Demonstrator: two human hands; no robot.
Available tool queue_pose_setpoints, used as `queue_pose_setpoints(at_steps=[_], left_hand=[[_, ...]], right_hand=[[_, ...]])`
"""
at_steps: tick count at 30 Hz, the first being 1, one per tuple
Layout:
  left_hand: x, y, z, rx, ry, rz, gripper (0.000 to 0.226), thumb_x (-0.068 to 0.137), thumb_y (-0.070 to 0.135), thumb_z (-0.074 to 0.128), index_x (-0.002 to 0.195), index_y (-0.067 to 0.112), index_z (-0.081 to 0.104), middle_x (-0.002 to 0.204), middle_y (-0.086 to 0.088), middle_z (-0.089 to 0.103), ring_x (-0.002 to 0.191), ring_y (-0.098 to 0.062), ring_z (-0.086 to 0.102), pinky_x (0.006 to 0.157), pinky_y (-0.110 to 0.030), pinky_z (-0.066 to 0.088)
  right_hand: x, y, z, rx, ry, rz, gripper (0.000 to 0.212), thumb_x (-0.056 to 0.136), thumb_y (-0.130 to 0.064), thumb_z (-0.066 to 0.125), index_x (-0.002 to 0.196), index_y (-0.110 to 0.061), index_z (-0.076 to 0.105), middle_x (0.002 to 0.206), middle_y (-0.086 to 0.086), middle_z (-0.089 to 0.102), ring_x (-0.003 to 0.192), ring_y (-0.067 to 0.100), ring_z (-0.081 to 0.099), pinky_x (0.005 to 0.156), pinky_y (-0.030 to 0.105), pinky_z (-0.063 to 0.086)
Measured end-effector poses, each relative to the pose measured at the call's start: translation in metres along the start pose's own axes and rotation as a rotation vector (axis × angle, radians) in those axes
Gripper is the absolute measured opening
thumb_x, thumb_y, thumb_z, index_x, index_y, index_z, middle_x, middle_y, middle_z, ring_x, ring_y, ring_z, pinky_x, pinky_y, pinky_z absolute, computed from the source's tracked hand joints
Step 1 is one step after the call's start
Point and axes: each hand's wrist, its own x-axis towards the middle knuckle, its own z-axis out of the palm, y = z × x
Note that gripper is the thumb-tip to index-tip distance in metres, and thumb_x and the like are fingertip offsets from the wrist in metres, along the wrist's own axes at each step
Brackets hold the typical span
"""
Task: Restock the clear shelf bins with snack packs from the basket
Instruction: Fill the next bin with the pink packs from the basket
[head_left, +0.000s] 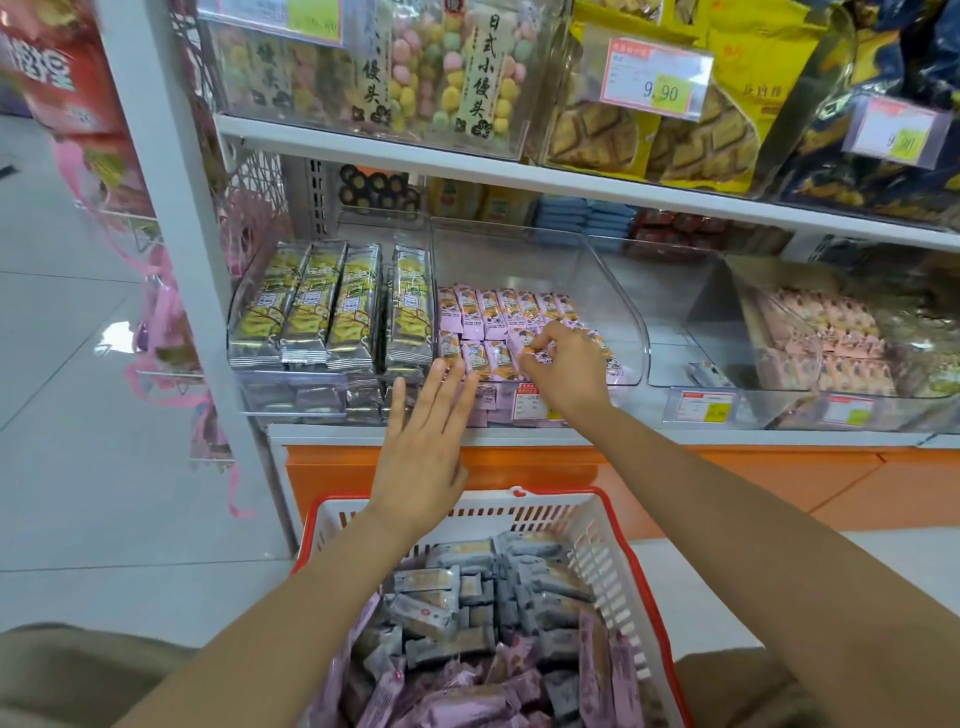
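pink snack packs (496, 312) are standing edge-on in two rows inside the middle clear bin (618, 296), well below its rim, so there's room left to fill. right hand (569, 366) is reaching over the front lip, fingers curled and pinching a front-row pack (537, 356). My read: it's seating that one upright so the row packs tight and labels face out. left hand (423, 447) is flat, fingers straight and slightly spread, holding nothing, with the tips at the bin's front edge. Can't tell if they're touching; probably bracing the front row against tipping. basket (647, 587) is sitting directly below between both arms, keeping the reach short, with loose packs (467, 618) in grey and pink piled in it. neighbouring bin (322, 312) on the left is holding yellow-grey packs, looking full. price tag (527, 402) is hanging on the middle bin's front.
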Motion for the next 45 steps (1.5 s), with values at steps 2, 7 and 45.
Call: queue_pose_setpoints(at_steps=[2, 7, 45], left_hand=[[0.000, 0.000, 0.000, -0.003, 0.010, 0.003, 0.102, 0.077, 0.019, 0.069, 0.159, 0.011, 0.007, 0.166, -0.008, 0.005, 0.153, -0.026, -0.004, 0.121, -0.058, 0.006], [0.000, 0.000, 0.000, -0.011, 0.065, 0.021, 0.096, 0.079, 0.015, 0.064, 0.158, 0.010, 0.010, 0.166, -0.008, 0.007, 0.153, -0.027, -0.003, 0.121, -0.058, 0.007], [-0.062, -0.038, 0.098, 0.043, -0.359, -0.154, 0.101, 0.077, 0.019, 0.074, 0.157, 0.005, 0.014, 0.159, -0.016, 0.027, 0.150, -0.034, 0.016, 0.121, -0.055, 0.013]], right_hand=[[0.002, 0.000, 0.001, -0.010, -0.010, 0.014, 0.011, 0.084, -0.023, 0.071, 0.090, -0.016, 0.065, 0.101, 0.010, 0.064, 0.079, 0.018, 0.051, 0.062, 0.025, 0.029], [0.007, 0.004, 0.003, 0.032, -0.041, 0.062, 0.014, 0.079, -0.019, 0.075, 0.079, -0.020, 0.062, 0.100, 0.007, 0.061, 0.081, 0.013, 0.048, 0.067, 0.025, 0.032], [-0.183, 0.118, 0.125, 0.267, -1.250, -0.061, 0.017, 0.092, -0.025, 0.068, 0.106, -0.016, 0.069, 0.101, -0.004, 0.066, 0.087, 0.007, 0.060, 0.078, 0.020, 0.050]])
